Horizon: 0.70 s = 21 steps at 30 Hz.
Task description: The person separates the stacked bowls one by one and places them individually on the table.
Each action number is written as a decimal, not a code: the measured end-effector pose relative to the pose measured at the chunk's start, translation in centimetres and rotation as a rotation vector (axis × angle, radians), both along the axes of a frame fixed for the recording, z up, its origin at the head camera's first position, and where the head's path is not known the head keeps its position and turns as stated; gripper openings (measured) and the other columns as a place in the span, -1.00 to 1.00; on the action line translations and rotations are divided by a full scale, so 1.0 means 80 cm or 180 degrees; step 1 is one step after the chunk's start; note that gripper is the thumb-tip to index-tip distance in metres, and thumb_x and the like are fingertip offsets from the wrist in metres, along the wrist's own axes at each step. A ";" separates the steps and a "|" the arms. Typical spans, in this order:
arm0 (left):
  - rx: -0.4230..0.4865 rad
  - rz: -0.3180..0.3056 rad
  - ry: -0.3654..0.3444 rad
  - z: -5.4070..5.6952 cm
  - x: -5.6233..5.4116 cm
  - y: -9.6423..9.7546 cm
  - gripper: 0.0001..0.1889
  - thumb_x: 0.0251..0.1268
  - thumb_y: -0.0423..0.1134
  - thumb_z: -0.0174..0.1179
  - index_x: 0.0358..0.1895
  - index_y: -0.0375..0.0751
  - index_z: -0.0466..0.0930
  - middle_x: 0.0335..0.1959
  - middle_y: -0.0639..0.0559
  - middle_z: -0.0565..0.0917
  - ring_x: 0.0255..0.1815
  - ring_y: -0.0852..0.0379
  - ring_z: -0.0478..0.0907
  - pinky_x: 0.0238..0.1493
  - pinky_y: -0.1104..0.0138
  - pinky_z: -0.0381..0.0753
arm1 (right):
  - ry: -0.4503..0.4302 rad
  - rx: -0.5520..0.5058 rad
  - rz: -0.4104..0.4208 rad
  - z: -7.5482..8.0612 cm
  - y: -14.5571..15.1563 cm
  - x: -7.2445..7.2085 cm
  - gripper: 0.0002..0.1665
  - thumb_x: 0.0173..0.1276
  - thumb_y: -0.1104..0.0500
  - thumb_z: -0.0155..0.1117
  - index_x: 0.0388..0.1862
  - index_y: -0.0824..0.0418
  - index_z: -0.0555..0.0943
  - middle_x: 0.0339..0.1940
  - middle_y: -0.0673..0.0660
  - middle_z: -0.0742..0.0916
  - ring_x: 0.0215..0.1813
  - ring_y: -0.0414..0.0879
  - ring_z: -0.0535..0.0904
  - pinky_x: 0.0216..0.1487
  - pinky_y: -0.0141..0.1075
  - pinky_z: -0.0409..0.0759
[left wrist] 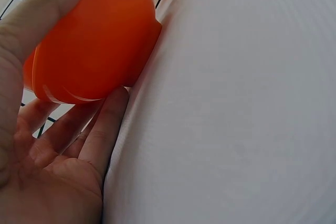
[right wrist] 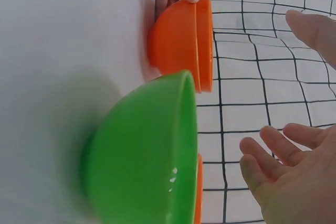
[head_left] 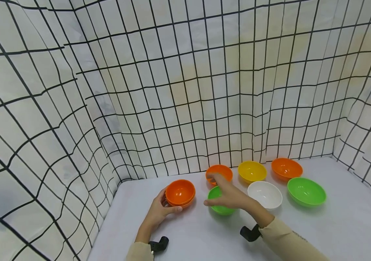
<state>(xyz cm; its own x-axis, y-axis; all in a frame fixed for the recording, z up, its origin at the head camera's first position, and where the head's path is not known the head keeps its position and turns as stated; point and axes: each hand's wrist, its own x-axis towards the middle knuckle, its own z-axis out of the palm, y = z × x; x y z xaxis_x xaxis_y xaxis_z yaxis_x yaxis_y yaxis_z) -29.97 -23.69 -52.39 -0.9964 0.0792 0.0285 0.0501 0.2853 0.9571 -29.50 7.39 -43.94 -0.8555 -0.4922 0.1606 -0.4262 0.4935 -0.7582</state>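
Note:
Two nested orange bowls (head_left: 180, 193) sit on the white table at the left of the group. My left hand (head_left: 160, 211) grips them from the left side, with its thumb at the near rim and its fingers around the far side. The left wrist view shows the fingers against the orange bowl wall (left wrist: 100, 40). Over a small green bowl (head_left: 222, 210) hovers my right hand (head_left: 231, 195), thumb and fingers spread and holding nothing. In the right wrist view that green bowl (right wrist: 142, 150) stands apart from the fingers. Behind it, another orange bowl (head_left: 223, 169) is partly covered by my hand.
To the right stand a yellow bowl (head_left: 252, 172), a white bowl (head_left: 265, 195), a wide orange bowl (head_left: 286, 169) and a wide green bowl (head_left: 306, 192). White walls with a black grid (head_left: 185, 90) border the table (head_left: 192, 239) at the back and sides.

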 end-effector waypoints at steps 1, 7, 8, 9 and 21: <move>-0.0018 -0.0002 0.0010 0.000 0.000 0.000 0.10 -0.11 -0.07 0.67 0.57 0.06 0.21 0.50 -0.02 0.45 0.53 -0.15 0.36 0.56 -0.13 0.32 | -0.0031 -0.0006 0.0059 0.003 -0.006 -0.004 0.11 0.17 -0.12 0.59 0.56 0.16 0.21 0.52 0.16 0.44 0.48 0.17 0.42 0.45 0.20 0.48; -0.0031 -0.0026 0.0029 0.003 0.001 0.000 0.08 -0.07 -0.08 0.65 0.58 0.07 0.22 0.49 -0.03 0.47 0.52 -0.16 0.37 0.53 -0.14 0.36 | -0.0253 0.0076 0.0380 0.009 -0.042 -0.030 0.07 0.20 -0.10 0.56 0.56 0.18 0.22 0.51 0.16 0.45 0.49 0.15 0.41 0.45 0.13 0.50; -0.0026 -0.0028 0.0017 0.004 0.002 0.001 0.07 -0.07 -0.09 0.65 0.58 0.07 0.22 0.49 -0.03 0.46 0.52 -0.16 0.37 0.52 -0.13 0.38 | -0.0278 0.0121 0.0411 0.008 -0.047 -0.033 0.09 0.20 -0.10 0.55 0.56 0.19 0.21 0.51 0.16 0.44 0.49 0.15 0.41 0.45 0.11 0.51; -0.0031 -0.0038 0.0010 0.004 0.002 0.001 0.07 -0.06 -0.09 0.65 0.58 0.08 0.22 0.49 -0.02 0.46 0.51 -0.15 0.38 0.51 -0.11 0.40 | -0.0301 0.0172 0.0429 0.007 -0.052 -0.037 0.09 0.20 -0.10 0.55 0.57 0.19 0.20 0.51 0.16 0.43 0.48 0.15 0.41 0.44 0.10 0.52; -0.0092 -0.0060 0.0060 0.001 0.002 -0.002 0.06 -0.04 -0.05 0.63 0.58 0.06 0.21 0.49 0.00 0.47 0.52 -0.13 0.38 0.55 -0.11 0.34 | -0.0490 0.0426 0.0463 -0.002 -0.086 -0.064 0.13 0.13 -0.01 0.61 0.57 0.24 0.23 0.50 0.21 0.44 0.45 0.11 0.43 0.41 0.03 0.56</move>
<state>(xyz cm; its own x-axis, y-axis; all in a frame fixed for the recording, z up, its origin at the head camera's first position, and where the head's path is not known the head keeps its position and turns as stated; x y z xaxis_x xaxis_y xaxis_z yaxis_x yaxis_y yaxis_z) -29.81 -23.88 -52.30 -0.9941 0.0990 0.0447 0.0736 0.3116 0.9474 -34.59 0.52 -44.09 -0.7835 -0.6201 -0.0410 -0.3847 0.5358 -0.7516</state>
